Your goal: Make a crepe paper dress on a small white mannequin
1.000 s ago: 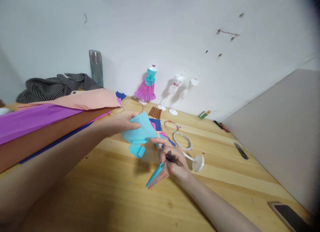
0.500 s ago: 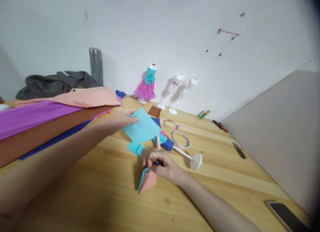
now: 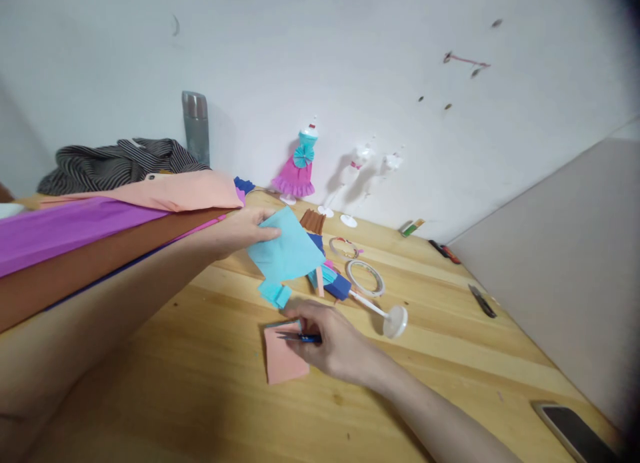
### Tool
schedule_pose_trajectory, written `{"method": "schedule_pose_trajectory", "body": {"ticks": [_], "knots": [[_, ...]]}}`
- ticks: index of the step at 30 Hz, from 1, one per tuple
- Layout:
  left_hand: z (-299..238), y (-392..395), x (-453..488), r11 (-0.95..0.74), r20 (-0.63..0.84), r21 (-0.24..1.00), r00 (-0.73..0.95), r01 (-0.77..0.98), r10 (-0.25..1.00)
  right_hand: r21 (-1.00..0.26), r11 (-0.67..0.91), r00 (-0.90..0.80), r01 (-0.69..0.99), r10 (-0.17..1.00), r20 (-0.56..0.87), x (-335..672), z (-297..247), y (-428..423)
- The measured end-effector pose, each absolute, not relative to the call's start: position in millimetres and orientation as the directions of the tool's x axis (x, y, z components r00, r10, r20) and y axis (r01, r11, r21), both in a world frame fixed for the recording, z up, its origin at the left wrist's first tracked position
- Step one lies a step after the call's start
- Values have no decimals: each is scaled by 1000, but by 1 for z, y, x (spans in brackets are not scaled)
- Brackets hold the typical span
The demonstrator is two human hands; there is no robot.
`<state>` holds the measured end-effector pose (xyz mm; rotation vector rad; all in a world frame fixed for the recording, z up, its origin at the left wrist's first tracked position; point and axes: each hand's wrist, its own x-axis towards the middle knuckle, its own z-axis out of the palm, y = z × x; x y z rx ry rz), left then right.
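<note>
My left hand (image 3: 243,228) pinches the upper corner of a light blue paper sheet (image 3: 287,254) and holds it above the wooden table (image 3: 210,383). My right hand (image 3: 334,343) rests low on the table, fingers curled around small blue-handled scissors (image 3: 299,337) that lie across a peach paper square (image 3: 283,358) with a blue edge under it. A folded blue paper scrap (image 3: 273,293) lies between the hands. A small mannequin on a white stand (image 3: 393,322) lies on its side just right of the sheet, wrapped in blue and peach paper.
Rolls of magenta, peach and brown crepe paper (image 3: 100,230) lie at the left. A dressed mannequin (image 3: 299,168) and two bare ones (image 3: 355,176) stand by the wall. Tape rings (image 3: 365,278), a flask (image 3: 196,126), striped cloth (image 3: 115,166), a cutter (image 3: 482,300) and a phone (image 3: 575,431) are around.
My right hand dropped toward me and laid the peach paper flat on the table, scissors on top. My left hand raised the blue sheet a little and uncovered the lying mannequin.
</note>
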<state>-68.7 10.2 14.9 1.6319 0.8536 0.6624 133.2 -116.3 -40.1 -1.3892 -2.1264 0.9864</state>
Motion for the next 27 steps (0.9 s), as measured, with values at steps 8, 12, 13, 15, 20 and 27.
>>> {"method": "schedule_pose_trajectory", "body": {"ticks": [8, 12, 13, 15, 20, 27], "knots": [[7, 1, -55, -65, 80, 997, 482, -49, 873, -911, 153, -85, 383, 988, 130, 142, -42, -106], [2, -21, -35, 16, 42, 993, 461, -120, 887, -990, 128, 26, 58, 991, 130, 140, -44, -100], [0, -26, -31, 5, 43, 995, 453, -103, 890, -995, 103, 57, -9, 993, 102, 140, -44, -100], [-3, -33, -26, -28, 57, 997, 438, -73, 897, -994, 57, 120, -93, 992, 46, 141, -44, -98], [-10, -31, -26, 54, 18, 984, 391, -172, 920, -995, 35, 165, -89, 986, 20, 149, -43, -89], [-8, -19, -33, 164, -91, 980, 476, -114, 875, -987, 126, 128, -96, 985, 114, 159, -42, -83]]}}
